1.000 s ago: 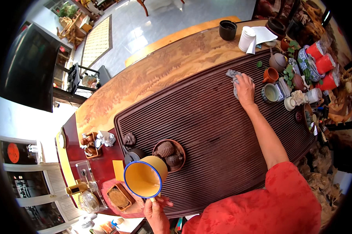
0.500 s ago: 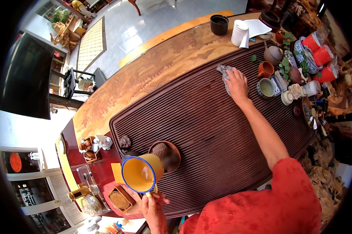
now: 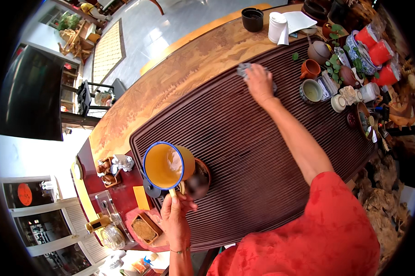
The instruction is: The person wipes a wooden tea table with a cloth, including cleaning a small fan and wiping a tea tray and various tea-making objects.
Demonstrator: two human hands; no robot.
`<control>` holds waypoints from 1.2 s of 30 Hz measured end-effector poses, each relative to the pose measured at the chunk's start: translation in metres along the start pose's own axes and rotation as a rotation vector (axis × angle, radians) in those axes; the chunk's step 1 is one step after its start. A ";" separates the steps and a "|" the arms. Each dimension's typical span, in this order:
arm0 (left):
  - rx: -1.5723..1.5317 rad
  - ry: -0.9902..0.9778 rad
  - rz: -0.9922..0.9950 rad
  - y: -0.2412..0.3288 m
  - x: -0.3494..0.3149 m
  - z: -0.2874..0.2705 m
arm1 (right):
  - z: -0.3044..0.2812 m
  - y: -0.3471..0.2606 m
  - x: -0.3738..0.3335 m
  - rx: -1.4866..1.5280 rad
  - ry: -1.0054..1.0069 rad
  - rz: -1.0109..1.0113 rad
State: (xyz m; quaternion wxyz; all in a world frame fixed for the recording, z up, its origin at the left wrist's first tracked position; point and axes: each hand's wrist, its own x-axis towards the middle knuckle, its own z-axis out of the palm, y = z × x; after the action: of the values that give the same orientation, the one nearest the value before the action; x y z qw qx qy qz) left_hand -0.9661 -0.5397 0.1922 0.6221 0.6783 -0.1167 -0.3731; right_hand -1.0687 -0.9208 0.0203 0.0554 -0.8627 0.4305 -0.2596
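My left hand (image 3: 176,216) grips the handle of a yellow enamel mug (image 3: 164,164) with a blue rim. The mug is tilted, its mouth facing me, above the left part of a dark brown ridged tea tray (image 3: 253,170). Partly behind it is a round brown bowl (image 3: 208,172) with something dark and blurred in it. My right hand (image 3: 259,83) presses a crumpled grey cloth (image 3: 245,69) onto the tray near its far edge. The fingers are closed over the cloth and hide part of it. Dark, wet-looking patches show on the ridges.
At the right stand a grey teapot (image 3: 319,50), an orange-brown small pitcher (image 3: 310,69), a pale cup (image 3: 311,90) and a trailing plant. A black cup (image 3: 252,20) and a white paper roll (image 3: 277,27) are along the far side. A wooden box (image 3: 145,228) lies left of my left hand.
My right hand and the cloth have slid left and toward the tray's far edge. My left hand has lifted the mug a little farther away from me, covering more of the bowl.
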 end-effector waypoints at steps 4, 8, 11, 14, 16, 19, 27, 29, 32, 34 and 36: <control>-0.037 -0.059 0.001 -0.008 0.030 0.012 | 0.003 -0.101 -0.105 0.291 -0.087 -0.421; -0.029 -0.070 0.028 -0.016 0.058 0.033 | -0.043 -0.097 -0.153 0.438 -0.291 -0.520; 0.031 -0.192 0.006 -0.027 0.086 0.056 | -0.039 -0.024 -0.092 0.194 -0.077 -0.323; 0.063 -0.335 -0.001 -0.026 0.103 0.086 | -0.023 0.066 -0.034 -0.170 0.081 0.094; 0.084 -0.353 -0.010 -0.032 0.115 0.094 | -0.029 0.056 -0.035 -0.017 0.044 0.105; 0.090 -0.403 -0.022 -0.045 0.136 0.110 | -0.046 0.013 -0.096 0.061 -0.073 -0.098; 0.108 -0.499 -0.060 -0.059 0.154 0.147 | -0.127 0.037 -0.197 -0.027 -0.222 -0.101; 0.131 -0.527 -0.068 -0.060 0.155 0.155 | -0.127 0.066 -0.188 -0.081 -0.066 0.126; 0.093 -0.535 -0.091 -0.073 0.160 0.161 | -0.113 0.066 -0.190 -0.077 -0.027 0.185; 0.098 -0.539 -0.087 -0.076 0.160 0.163 | -0.108 0.061 -0.191 -0.095 -0.040 0.203; 0.073 -0.539 -0.082 -0.079 0.163 0.161 | -0.100 0.049 -0.187 -0.135 -0.068 0.181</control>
State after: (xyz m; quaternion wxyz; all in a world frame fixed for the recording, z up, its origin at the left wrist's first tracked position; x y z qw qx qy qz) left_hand -0.9820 -0.7476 0.0679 0.5282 0.5805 -0.2640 -0.5606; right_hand -1.2457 -0.7938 0.0160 0.0348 -0.8305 0.5209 -0.1945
